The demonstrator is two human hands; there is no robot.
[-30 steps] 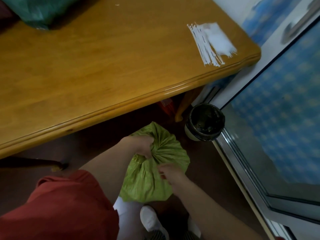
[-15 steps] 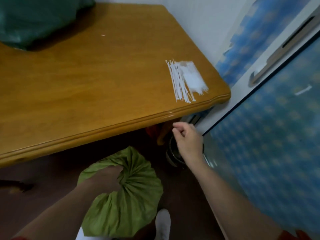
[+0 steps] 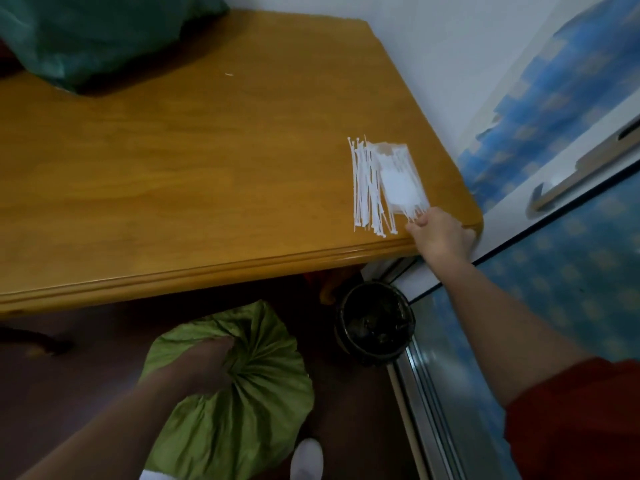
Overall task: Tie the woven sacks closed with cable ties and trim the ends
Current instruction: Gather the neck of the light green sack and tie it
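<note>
Clenches in the left hand (image 3: 204,362) the gathered neck of a light-green woven sack (image 3: 242,414), down on the floor below the table edge, just beside a white shoe (image 3: 306,459) and near a dark round bucket (image 3: 375,323). Reaches with the right hand (image 3: 438,233) up to the loose white cable ties (image 3: 369,188) spread near the corner of the wooden table (image 3: 173,174), fingers curled at their near ends; impossible to tell whether one is already pinched. No tie visible round the sack's neck, so by the look of it only at the opening stage for this sack: choosing a tie, then looping, cinching and trimming all left to do. Farther back on the table, a dark-green sack (image 3: 97,36), mouth out of view; no telling whether tied. No cutter in sight.
</note>
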